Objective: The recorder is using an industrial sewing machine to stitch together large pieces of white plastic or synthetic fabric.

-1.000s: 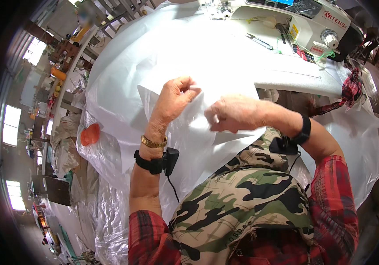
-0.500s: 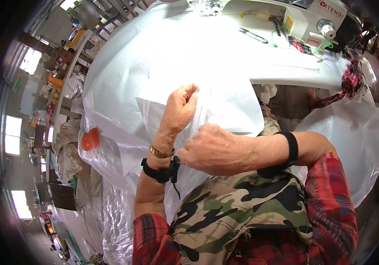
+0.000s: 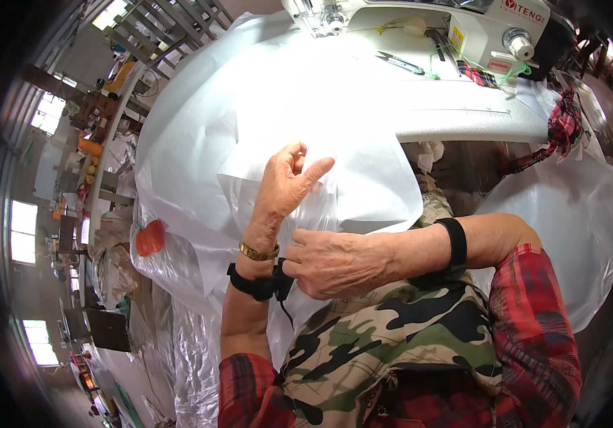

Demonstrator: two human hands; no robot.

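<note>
My left hand [image 3: 289, 182] is over the white plastic sheeting [image 3: 178, 157], its thumb spread away from slightly bent fingers. Below it, close to my left wrist, my right hand [image 3: 331, 264] is closed with its fingers curled under. Thin clear plastic film [image 3: 313, 210] runs in creases between the hands and down toward the right one, which appears to grip it; the fingertips are hidden. The sheeting spreads over the sewing table and hangs down toward my lap. Glare washes out its middle.
A white sewing machine [image 3: 478, 36] stands at the back, its needle area [image 3: 331, 21] beyond the sheeting. Small snips [image 3: 401, 63] lie on the table [image 3: 478, 121]. Checked cloth [image 3: 565, 118] hangs at its right end. An orange-red patch [image 3: 150, 237] shows at left.
My left thumb and fingers have come apart from a pinch. My right hand has shifted slightly down and left. The view has tilted slightly.
</note>
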